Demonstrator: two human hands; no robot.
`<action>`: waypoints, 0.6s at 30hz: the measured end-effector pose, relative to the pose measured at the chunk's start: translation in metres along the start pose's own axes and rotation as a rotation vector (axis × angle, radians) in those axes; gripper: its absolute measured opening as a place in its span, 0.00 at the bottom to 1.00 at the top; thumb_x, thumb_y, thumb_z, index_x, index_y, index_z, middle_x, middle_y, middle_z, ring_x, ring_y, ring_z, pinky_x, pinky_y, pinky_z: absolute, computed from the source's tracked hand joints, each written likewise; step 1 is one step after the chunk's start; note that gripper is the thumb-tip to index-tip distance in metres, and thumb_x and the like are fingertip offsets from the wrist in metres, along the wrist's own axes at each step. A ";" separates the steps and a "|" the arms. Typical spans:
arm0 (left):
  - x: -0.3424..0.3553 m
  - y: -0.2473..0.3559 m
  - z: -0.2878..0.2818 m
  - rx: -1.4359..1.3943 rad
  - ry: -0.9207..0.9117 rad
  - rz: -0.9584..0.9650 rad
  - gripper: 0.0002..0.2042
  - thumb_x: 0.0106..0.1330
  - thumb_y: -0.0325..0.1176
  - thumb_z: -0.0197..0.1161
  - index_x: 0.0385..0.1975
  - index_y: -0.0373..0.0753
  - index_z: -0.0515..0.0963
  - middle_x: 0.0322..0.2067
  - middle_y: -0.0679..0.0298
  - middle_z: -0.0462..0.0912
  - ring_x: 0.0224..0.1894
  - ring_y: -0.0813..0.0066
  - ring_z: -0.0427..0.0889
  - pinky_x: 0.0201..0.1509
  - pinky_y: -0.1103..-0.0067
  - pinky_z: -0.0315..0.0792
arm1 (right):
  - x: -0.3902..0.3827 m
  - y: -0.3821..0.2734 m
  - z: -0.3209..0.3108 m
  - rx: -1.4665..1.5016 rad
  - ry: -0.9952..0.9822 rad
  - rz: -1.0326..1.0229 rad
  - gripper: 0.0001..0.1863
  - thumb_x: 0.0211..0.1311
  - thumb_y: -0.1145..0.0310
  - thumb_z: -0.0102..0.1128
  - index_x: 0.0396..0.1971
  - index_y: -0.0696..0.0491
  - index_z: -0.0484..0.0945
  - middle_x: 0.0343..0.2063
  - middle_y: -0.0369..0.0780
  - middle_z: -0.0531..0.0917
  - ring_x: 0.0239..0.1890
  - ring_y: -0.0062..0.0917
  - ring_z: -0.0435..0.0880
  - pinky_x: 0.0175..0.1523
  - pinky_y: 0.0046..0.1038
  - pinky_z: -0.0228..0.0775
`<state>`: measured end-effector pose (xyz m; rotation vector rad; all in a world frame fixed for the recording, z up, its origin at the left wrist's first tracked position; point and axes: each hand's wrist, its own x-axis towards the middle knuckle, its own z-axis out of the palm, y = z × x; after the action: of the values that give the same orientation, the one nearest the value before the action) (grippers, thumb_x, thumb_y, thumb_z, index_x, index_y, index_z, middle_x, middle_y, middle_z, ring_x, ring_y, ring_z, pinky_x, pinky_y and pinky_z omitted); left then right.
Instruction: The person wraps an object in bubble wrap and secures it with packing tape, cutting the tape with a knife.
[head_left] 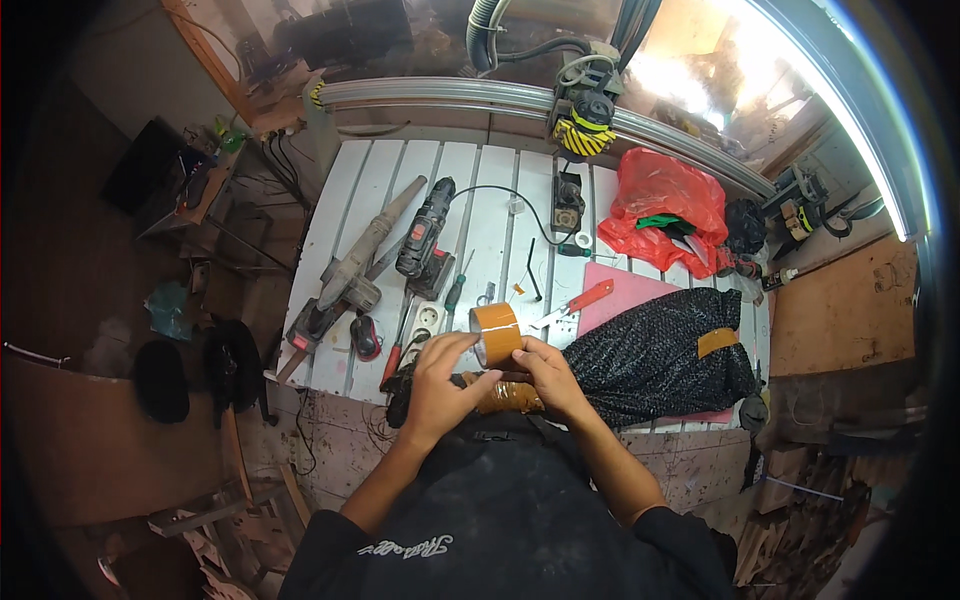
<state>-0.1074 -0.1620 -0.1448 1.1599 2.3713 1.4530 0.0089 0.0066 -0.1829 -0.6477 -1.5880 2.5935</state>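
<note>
Here, tape [500,334] near table edge [330,384].

White script lettering [404,546] is seen upside down on the black shirt [500,500], below the tape roll [498,335]. Yellow-and-black warning stripes [584,138] are borne by the machine head [590,104], beyond the roll. The red patch [417,232] on the drill [432,215], left of the roll, cannot be read.

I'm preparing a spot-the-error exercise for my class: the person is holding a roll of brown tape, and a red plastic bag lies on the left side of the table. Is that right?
Not quite: the head view shows the red plastic bag on the table's right side. The held roll of brown tape is correct.
</note>
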 end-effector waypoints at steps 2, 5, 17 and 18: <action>0.004 -0.006 0.011 -0.064 -0.050 0.016 0.19 0.58 0.32 0.75 0.48 0.34 0.84 0.48 0.52 0.87 0.49 0.55 0.85 0.67 0.63 0.69 | -0.003 -0.007 0.005 0.060 -0.029 0.026 0.16 0.78 0.67 0.49 0.56 0.58 0.76 0.51 0.42 0.84 0.53 0.25 0.84 0.56 0.31 0.79; 0.005 -0.003 0.020 -0.099 -0.111 0.043 0.11 0.63 0.29 0.71 0.44 0.34 0.85 0.40 0.56 0.89 0.43 0.58 0.88 0.61 0.66 0.74 | -0.008 -0.025 0.017 -0.014 0.092 0.040 0.14 0.77 0.65 0.52 0.53 0.58 0.76 0.49 0.39 0.82 0.50 0.23 0.83 0.56 0.31 0.79; 0.005 0.010 0.041 0.075 0.109 0.195 0.04 0.60 0.23 0.70 0.31 0.32 0.82 0.26 0.55 0.83 0.29 0.56 0.85 0.33 0.69 0.76 | 0.005 -0.010 0.023 0.055 0.189 -0.043 0.14 0.68 0.70 0.57 0.49 0.62 0.76 0.43 0.39 0.81 0.43 0.20 0.82 0.47 0.26 0.80; 0.004 0.010 0.041 0.074 0.111 0.196 0.04 0.59 0.23 0.70 0.31 0.33 0.82 0.26 0.55 0.82 0.29 0.56 0.84 0.32 0.69 0.76 | 0.006 -0.009 0.022 0.055 0.189 -0.042 0.14 0.68 0.70 0.57 0.49 0.62 0.76 0.43 0.39 0.81 0.43 0.20 0.82 0.47 0.26 0.80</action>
<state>-0.0855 -0.1278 -0.1569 1.4005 2.4633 1.5373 -0.0062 -0.0060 -0.1690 -0.8186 -1.4527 2.4532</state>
